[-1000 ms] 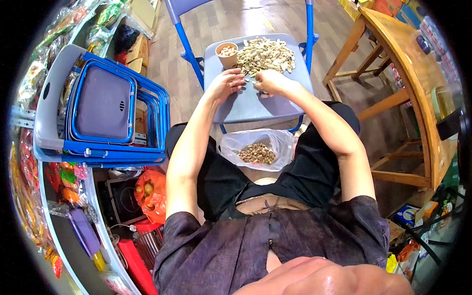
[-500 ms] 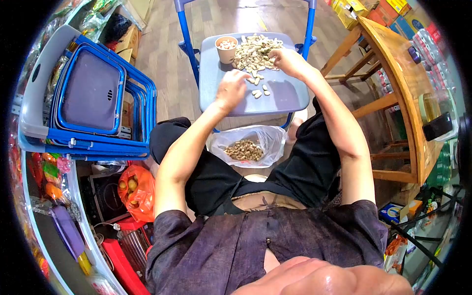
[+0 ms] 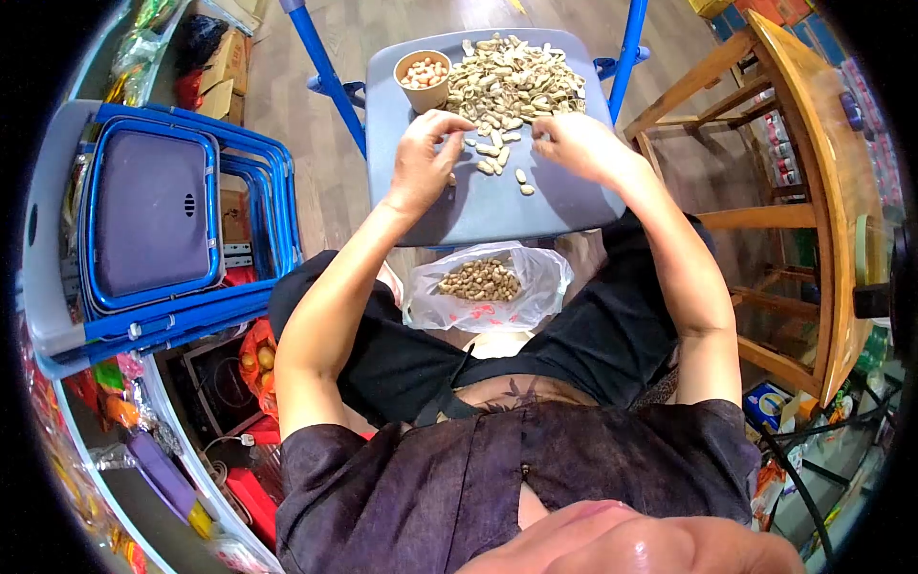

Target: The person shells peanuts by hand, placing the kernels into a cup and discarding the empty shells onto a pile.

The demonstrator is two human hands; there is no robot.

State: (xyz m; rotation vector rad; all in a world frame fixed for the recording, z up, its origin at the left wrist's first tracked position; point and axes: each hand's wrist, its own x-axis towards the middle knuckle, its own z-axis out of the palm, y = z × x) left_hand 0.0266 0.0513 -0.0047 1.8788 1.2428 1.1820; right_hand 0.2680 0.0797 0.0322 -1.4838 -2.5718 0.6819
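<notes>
A folding chair's grey seat point(image 3: 497, 215) bears a heap of pale peanut shells point(image 3: 521, 81), with several loose peanuts point(image 3: 490, 153) in front. A paper cup point(image 3: 421, 96) of pinkish peanut kernels stands at the seat's far left. My left hand point(image 3: 421, 163) hovers over the left side, below the cup, its thumb and forefinger apart beside the loose peanuts. Right of them, at the heap's near edge, my right hand point(image 3: 579, 145) has curled fingers pinched together; whatever is between them is hidden. A clear plastic bag point(image 3: 430, 306) holding brown nuts point(image 3: 483, 279) sits below the seat.
Stacked blue folding chairs point(image 3: 158, 206) stand at left, beside shelves of packaged goods. A wooden table point(image 3: 813, 191) is at right. An orange bag point(image 3: 256, 362) with round yellowish produce lies at lower left. My legs flank the plastic bag.
My right hand has come back from the heap towards the seat's near side. My left hand's thumb and forefinger have spread. The camera view has shifted, showing the seat larger.
</notes>
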